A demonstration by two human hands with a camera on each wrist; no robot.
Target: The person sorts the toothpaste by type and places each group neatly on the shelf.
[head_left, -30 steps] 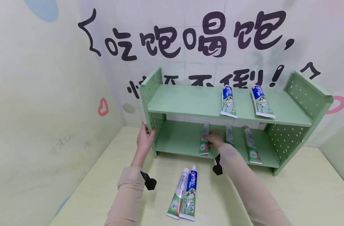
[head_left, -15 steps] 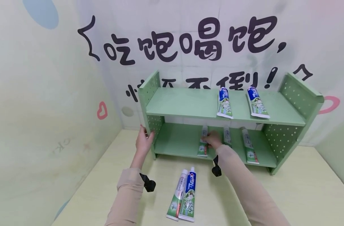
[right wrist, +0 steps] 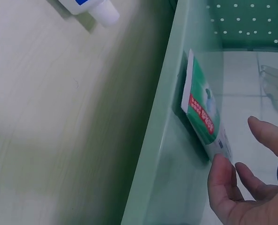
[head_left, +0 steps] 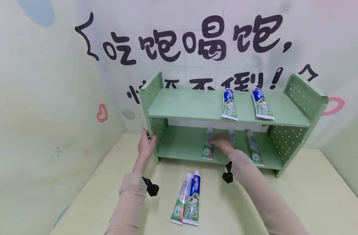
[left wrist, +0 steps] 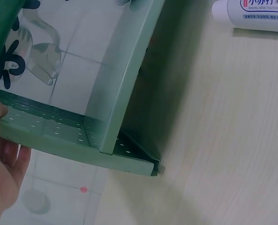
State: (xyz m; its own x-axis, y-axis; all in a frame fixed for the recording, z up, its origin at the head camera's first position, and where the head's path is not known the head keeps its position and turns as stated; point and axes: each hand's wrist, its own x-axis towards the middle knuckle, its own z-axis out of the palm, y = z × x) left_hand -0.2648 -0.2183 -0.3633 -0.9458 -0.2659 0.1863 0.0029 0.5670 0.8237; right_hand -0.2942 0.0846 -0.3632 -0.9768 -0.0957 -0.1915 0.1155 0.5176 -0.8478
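A green two-tier shelf (head_left: 185,103) stands against the wall. My left hand (head_left: 146,143) grips its left side panel, thumb inside and fingers outside, as the left wrist view also shows at the panel (left wrist: 73,152). On the lower tier my right hand (head_left: 222,143) is beside the leftmost white-green toothpaste tube (head_left: 207,150). In the right wrist view that tube (right wrist: 203,105) lies on the shelf, and the right hand (right wrist: 251,187) has thumb and fingers spread apart, a fingertip at or very near the tube, not around it.
Two more white-green tubes (head_left: 254,148) lie on the lower tier, right of the hand. Two blue-green tubes (head_left: 229,104) lie on the upper tier. On the table (head_left: 108,195), a white-green tube (head_left: 182,199) and a blue-green tube (head_left: 193,200) lie side by side.
My right hand has loosened from the leftmost lower tube and shifted slightly to its right. The left hand keeps its grip on the panel. The head view has shifted a little.
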